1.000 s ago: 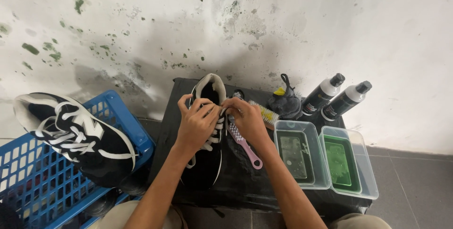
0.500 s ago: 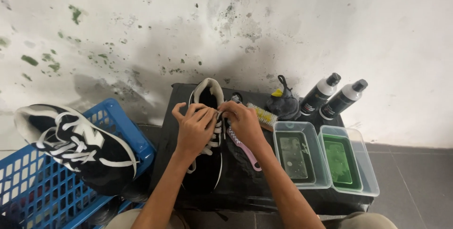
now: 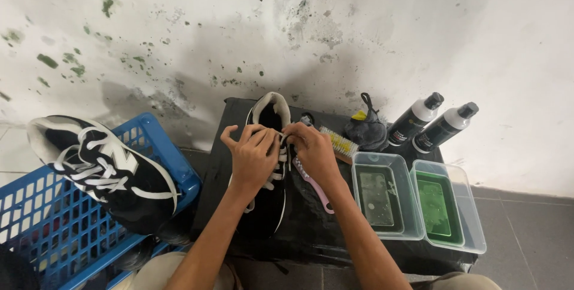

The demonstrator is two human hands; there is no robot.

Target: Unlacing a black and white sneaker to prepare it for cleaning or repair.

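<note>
We see a black shoe [image 3: 266, 197] on the dark counter [image 3: 311, 230], toe nearest us, heel toward the wall. Over its middle, our left hand [image 3: 254, 155] and right hand [image 3: 314, 149] meet, fingers pinching the white laces [image 3: 278, 157].

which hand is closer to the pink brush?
Right. The right hand sits at the shoe's laces just above the pink brush, almost over its head. The left hand is farther, across the black shoe.
</note>
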